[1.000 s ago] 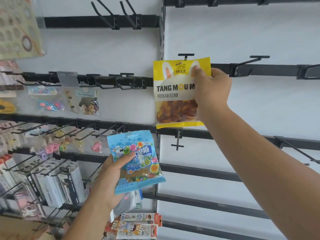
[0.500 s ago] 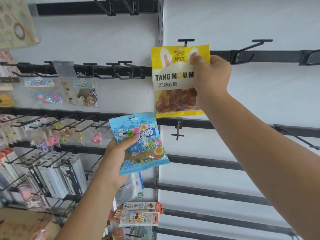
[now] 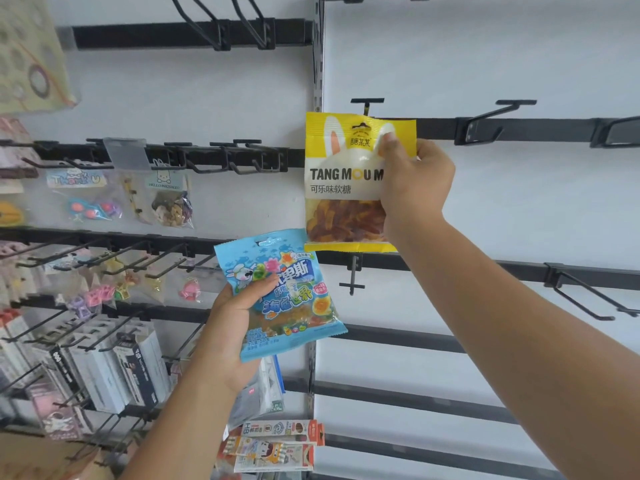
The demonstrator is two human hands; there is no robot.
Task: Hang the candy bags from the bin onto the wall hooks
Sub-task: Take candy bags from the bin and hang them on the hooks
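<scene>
My right hand [image 3: 414, 183] grips a yellow candy bag [image 3: 341, 181] by its right side and holds it up against the white wall panel. The bag's top edge sits just under a black T-tipped hook [image 3: 367, 102]; whether the hook passes through the bag's hole I cannot tell. Lower and to the left, my left hand [image 3: 232, 327] holds a blue candy bag [image 3: 284, 292] upright, with the thumb across its front. The bin is out of view.
More empty black hooks jut from the rails on the right panel [image 3: 498, 114], [image 3: 585, 296], and one below the yellow bag [image 3: 352, 277]. The left panel carries hooks [image 3: 221, 157] with small toys [image 3: 169, 202], charms and boxed goods. Packets hang at the bottom centre [image 3: 277, 445].
My right hand has kept the yellow bag just below the T-tipped hook, its top edge close under the tip. The left hand with the blue bag holds about the same place; the view shifted.
</scene>
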